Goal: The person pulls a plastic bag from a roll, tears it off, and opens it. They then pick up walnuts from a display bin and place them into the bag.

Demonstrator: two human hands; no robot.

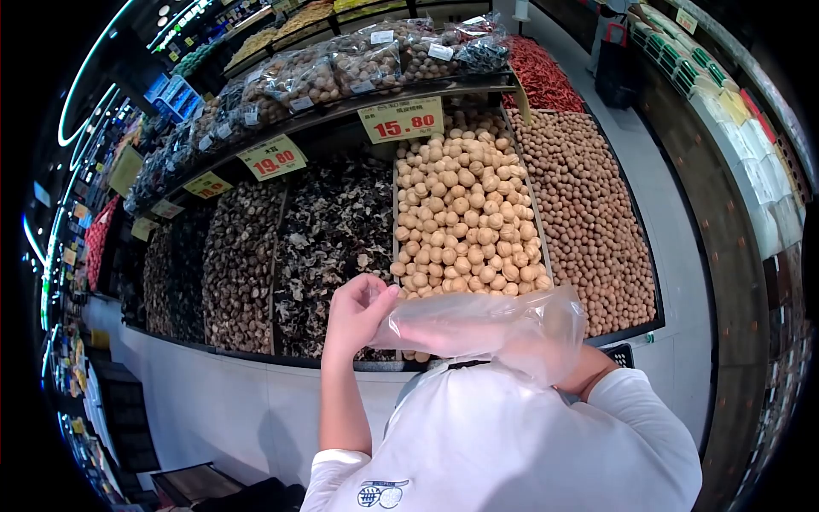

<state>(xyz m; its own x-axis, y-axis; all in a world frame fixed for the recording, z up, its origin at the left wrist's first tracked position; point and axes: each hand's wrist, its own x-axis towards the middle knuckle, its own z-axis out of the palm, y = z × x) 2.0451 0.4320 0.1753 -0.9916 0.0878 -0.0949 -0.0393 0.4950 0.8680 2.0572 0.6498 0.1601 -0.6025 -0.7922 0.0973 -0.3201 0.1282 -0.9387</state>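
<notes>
My left hand (363,311) is closed at the left end of a clear plastic bag (546,328), its thumb and fingers pinching the film. The bag stretches sideways in front of my chest. My right arm enters it from the right, and my right hand (435,334) shows only as a blurred pinkish shape through the plastic. How its fingers are set is hidden. Just beyond the bag lies a bin of pale, round walnuts (465,205). Dried black fungus (333,230) fills the bin beyond my left hand.
Small brown round goods (580,213) fill the bin on the right, with red dried chillies (546,77) behind. Dried mushrooms (243,247) lie further left. Bagged goods (367,68) sit on a shelf above, with price signs (401,119) along its edge. A person (610,34) stands at the back right.
</notes>
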